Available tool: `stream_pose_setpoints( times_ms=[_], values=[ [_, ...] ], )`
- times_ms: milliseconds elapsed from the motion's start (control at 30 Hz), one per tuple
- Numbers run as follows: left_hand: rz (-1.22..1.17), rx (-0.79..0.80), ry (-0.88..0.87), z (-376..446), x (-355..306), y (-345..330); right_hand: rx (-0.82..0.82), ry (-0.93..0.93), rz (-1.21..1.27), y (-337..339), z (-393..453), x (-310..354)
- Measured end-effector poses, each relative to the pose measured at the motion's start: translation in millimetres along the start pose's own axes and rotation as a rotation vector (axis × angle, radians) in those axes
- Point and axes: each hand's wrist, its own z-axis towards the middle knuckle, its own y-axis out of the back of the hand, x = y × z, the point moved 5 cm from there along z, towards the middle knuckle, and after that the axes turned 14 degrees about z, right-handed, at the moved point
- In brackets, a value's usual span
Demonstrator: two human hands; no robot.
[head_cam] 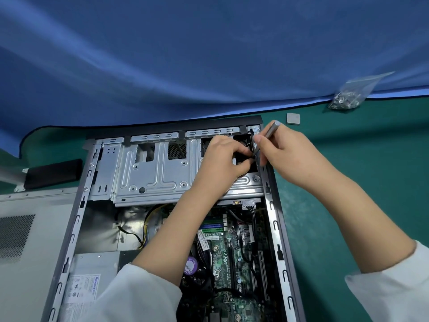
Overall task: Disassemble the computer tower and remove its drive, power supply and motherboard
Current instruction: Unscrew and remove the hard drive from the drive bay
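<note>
Computer tower (76,228): lies on its side on the green bench (348,205), side panel off, interior facing up.

Drive cage (157,173): silver stamped metal, spans the far end of the tower, directly beneath both hands.

Left hand (218,159): rests over the cage's far right corner; its grip is pressed together, fingertips pinching a small dark part at the tower's right rail. What that part is cannot be told.

Right hand (290,152): just right of the left hand, fingertips nearly touching it; its grip is curled round a grey screwdriver (271,130), the tip pointing down at the same dark part.

Motherboard (232,256): green, nearer the person than both hands, under the left forearm, with black cables across it.

Power supply (90,287): grey box with a white label, near left corner of the tower, well apart from both hands.

Side panel (27,240): grey, perforated vent, on the bench left of the tower.

Bag of screws (350,96): clear plastic, beyond and right of the right hand, at the edge of the blue cloth (185,54).

Small grey square pad (293,118): on the bench just beyond the right hand.
</note>
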Motion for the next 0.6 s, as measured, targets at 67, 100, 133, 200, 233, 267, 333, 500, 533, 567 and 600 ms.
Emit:
stream_pose_setpoints(
  times_ms=[67, 100, 133, 200, 233, 267, 333, 500, 533, 567, 600],
  values=[
    [-0.002, 0.0, 0.003, 0, 0, 0, 0.004, 0.007, -0.012, -1, 0, 2],
    [-0.004, 0.001, 0.006, 0, 0, 1, 0.009, 0.007, -0.015, -1, 0, 3],
    [-0.007, 0.002, 0.011, 0, 0, 1, 0.018, 0.004, -0.018, -1, 0, 4],
    [-0.012, 0.007, 0.017, -1, 0, 1, 0.035, -0.01, -0.022, -1, 0, 5],
    [-0.015, 0.011, 0.017, -1, 0, 1, 0.034, -0.02, -0.017, -1, 1, 6],
    [-0.017, 0.017, 0.016, 0, 0, 1, 0.03, -0.029, -0.005, 0, 1, 7],
    [-0.015, 0.03, 0.015, 0, 0, 1, 0.026, -0.045, 0.0, 0, 3, 9],
    [0.008, 0.053, 0.01, 3, 0, 2, 0.066, -0.092, -0.065, 1, 9, 12],
    [0.016, 0.06, 0.008, 4, -1, 2, 0.084, -0.101, -0.077, 2, 10, 13],
    [0.028, 0.071, 0.007, 5, -1, 2, 0.096, -0.1, -0.098, 4, 12, 15],
    [0.047, 0.085, 0.005, 7, -2, 3, 0.099, -0.09, -0.124, 7, 14, 17]
  ],
)
